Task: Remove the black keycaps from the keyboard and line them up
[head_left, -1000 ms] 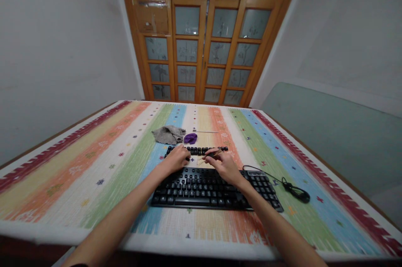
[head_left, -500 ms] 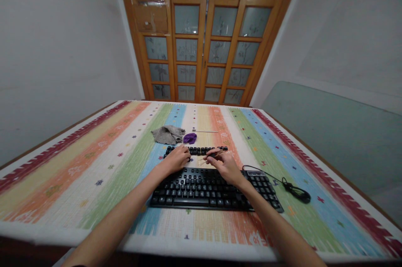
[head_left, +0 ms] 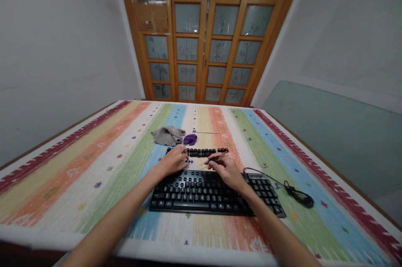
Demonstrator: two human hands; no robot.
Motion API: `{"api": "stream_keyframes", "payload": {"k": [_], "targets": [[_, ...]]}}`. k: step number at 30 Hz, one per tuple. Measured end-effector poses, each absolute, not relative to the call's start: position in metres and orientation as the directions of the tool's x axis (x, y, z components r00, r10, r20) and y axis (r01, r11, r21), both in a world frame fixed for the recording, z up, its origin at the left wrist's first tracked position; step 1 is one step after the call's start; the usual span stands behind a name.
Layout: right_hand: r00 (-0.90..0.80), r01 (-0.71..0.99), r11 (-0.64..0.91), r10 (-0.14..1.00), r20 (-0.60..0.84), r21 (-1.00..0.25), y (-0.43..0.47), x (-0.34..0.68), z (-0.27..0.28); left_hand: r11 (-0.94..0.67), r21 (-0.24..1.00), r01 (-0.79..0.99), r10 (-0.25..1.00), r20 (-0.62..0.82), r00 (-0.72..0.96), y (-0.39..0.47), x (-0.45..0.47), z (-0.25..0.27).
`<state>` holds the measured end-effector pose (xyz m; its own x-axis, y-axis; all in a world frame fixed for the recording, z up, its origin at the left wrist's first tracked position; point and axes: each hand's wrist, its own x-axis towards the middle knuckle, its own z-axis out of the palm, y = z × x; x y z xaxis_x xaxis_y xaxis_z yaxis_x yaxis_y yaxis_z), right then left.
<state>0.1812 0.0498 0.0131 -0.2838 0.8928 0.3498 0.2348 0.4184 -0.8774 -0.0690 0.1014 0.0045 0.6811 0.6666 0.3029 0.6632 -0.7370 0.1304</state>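
A black keyboard [head_left: 194,205] lies across the striped cloth in front of me. Along its back part, small black stubs show in place of full keys. Loose black keycaps [head_left: 204,152] stand in rows behind it. My left hand [head_left: 176,160] is closed at the keyboard's back left edge, fingertips pinched near a small dark thing I cannot make out. Over the back edge to the right, my right hand [head_left: 225,168] grips a slim dark tool [head_left: 216,157] with thin, pale, wire-like ends pointing left. Its exact kind is unclear.
Behind the keycaps lie a grey cloth [head_left: 168,135], a crumpled purple cloth [head_left: 190,139] and a thin rod [head_left: 205,132]. The keyboard's bundled cable [head_left: 300,196] rests at the right. A striped tablecloth [head_left: 103,166] covers the table; wooden doors [head_left: 205,45] stand beyond it.
My right hand and its tool have turned slightly, and the left fingers have shifted a little. The view has moved slightly; the keyboard and cloths otherwise look the same.
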Motion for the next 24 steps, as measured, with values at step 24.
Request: {"api": "stream_keyframes", "payload": {"k": [24], "targets": [[-0.258,0.313,0.351,0.926,0.276,-0.883,0.032,0.185,0.013,-0.746,0.081,0.661,0.651,0.294,0.7,0.119,-0.079,-0.004]]}}
